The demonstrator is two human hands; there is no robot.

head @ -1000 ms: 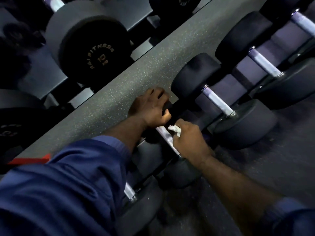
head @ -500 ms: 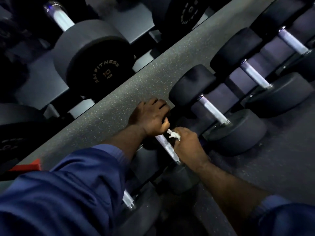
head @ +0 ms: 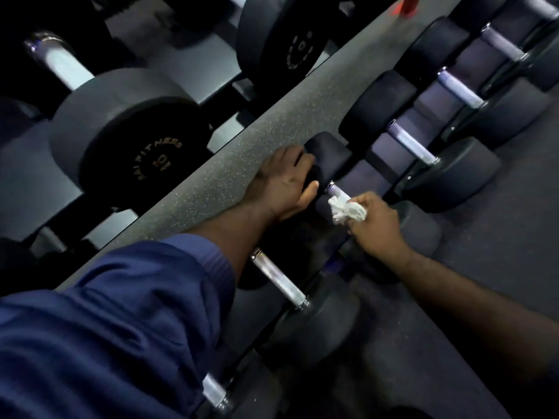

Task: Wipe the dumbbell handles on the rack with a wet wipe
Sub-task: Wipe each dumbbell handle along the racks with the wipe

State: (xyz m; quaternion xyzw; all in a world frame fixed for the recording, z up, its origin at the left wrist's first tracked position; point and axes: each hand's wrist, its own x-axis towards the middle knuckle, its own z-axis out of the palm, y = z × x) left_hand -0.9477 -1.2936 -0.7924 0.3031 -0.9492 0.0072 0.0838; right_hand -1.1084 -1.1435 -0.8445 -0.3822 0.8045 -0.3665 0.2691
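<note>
Head view: left hand [head: 281, 182] curls over the black dumbbell head [head: 331, 151], likely steadying it on the rack [head: 361, 175], while right hand [head: 378, 226] pinches the crumpled wet wipe [head: 348, 210] against its handle [head: 338, 192].

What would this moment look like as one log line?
left hand grips dumbbell head | right hand holds wipe at handle

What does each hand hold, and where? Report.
Right hand pinches the wet wipe by one end; left hand grips the dumbbell by its far head.
</note>
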